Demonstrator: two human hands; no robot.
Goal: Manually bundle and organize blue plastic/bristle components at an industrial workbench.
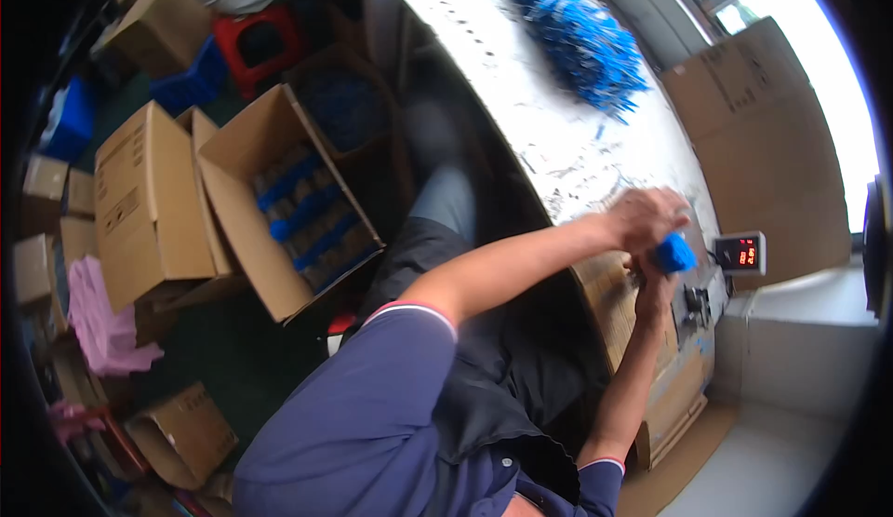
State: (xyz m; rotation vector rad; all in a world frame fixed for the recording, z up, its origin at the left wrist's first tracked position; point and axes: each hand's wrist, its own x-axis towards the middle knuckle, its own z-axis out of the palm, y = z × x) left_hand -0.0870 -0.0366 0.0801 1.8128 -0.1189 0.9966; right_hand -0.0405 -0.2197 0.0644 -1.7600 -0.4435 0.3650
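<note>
My left hand (646, 219) reaches across from the left to the near end of the white-topped table (502, 70). Its fingers are curled just above my right hand; what they pinch, if anything, cannot be made out. My right hand (657, 286) is closed around a small blue bundle (675, 253), whose blue end faces up beside my left fingers. Farther up the table lies a large heap of thin blue strands (581, 42) with pale glints. Right of my hands stands a small box with a red-lit display (744, 254). A dark small device (696, 303) sits near my right wrist.
An open carton (233, 182) holding rows of blue-banded bundles stands on the floor at left, beside another carton (130, 201). Behind are a red stool (259, 47) and a blue bin (191, 75). Cardboard (767, 145) leans by the window; pink sheeting (107, 322) lies far left.
</note>
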